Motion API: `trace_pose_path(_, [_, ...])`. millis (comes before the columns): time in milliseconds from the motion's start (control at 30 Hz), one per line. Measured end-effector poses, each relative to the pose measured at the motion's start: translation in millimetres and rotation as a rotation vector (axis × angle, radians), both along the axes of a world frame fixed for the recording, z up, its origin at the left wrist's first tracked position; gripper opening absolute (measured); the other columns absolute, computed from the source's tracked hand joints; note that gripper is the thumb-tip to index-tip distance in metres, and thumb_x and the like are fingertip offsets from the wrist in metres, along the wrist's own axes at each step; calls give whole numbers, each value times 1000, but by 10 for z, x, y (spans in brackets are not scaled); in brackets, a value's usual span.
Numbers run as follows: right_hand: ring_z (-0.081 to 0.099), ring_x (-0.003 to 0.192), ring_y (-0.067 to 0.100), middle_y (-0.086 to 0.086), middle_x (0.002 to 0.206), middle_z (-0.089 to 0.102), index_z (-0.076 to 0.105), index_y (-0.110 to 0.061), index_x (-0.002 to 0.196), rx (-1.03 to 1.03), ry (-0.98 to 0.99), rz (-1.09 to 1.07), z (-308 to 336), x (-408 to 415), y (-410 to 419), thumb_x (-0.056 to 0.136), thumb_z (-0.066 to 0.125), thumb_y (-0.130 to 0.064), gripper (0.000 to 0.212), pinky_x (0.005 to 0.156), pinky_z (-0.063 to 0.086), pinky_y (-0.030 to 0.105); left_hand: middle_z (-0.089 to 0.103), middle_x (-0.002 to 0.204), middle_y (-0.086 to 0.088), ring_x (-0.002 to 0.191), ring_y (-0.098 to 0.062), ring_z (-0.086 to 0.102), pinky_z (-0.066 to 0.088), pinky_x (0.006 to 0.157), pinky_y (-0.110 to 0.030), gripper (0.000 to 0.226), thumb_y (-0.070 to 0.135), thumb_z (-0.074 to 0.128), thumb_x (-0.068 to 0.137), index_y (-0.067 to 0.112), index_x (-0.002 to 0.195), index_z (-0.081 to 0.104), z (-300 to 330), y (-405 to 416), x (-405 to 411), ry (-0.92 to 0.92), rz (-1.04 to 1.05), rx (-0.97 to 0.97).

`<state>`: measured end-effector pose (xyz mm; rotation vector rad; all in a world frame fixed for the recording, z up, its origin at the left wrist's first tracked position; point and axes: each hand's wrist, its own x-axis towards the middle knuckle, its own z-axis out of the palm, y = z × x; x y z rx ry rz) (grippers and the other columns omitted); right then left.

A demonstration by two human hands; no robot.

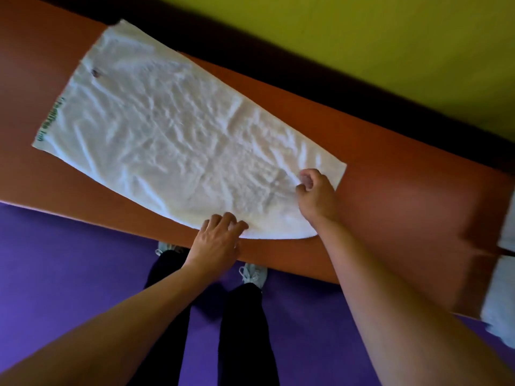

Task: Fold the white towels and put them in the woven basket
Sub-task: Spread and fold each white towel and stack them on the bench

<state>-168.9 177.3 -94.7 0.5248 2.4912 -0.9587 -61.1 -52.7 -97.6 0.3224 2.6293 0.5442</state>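
Note:
A white towel [172, 129] lies spread flat and wrinkled along the brown table [395, 207], with green lettering on its far left edge. My left hand [218, 235] rests at the towel's near edge, its curled fingertips on the cloth. Over the towel's right end sits my right hand [316, 195], fingers curled; whether they pinch the fabric is unclear. No woven basket is in view.
More white cloth [501, 288] hangs at the table's right end, blurred. A yellow-green wall [362, 37] runs behind the table. Purple floor [69, 260] lies below, with my dark trouser legs and pale shoes by the table's near edge.

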Motion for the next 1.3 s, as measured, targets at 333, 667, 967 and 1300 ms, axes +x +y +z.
trace_pose_path(333, [62, 103, 20, 1, 119, 60, 52, -29, 136, 98, 71, -96, -248, -180, 988, 91, 69, -36, 49, 84, 53, 36, 73, 88, -1, 83, -22, 70, 58, 73, -37, 47, 54, 68, 80, 12, 99, 71, -26, 1200, 177, -641, 1232, 344])
trace_pose_path(667, [52, 70, 6, -4, 100, 61, 63, -18, 112, -7, 27, -47, -211, -431, 1049, 95, 64, -24, 17, 48, 31, 10, 63, 69, -8, 59, -22, 61, 59, 76, -41, 17, 16, 73, 78, 7, 80, 58, 114, 1347, -226, -628, 1911, 839])
trace_pose_path(967, [67, 88, 16, 4, 109, 70, 65, -17, 107, -296, 13, -353, -117, -376, 1159, 95, 65, -14, 13, 63, 55, 20, 62, 65, -2, 56, -11, 60, 56, 58, -29, 15, 15, 57, 92, 10, 79, 64, 329, 1263, 112, -932, 1897, 1472])
trace_pose_path(1300, [68, 101, 23, 0, 105, 70, 68, -23, 105, -235, 20, -371, -89, -278, 1192, 96, 66, -24, 9, 88, 58, 43, 70, 99, -11, 91, -23, 67, 55, 89, -38, 27, 22, 80, 84, 7, 101, 65, 255, 1113, 514, -838, 1754, 925])
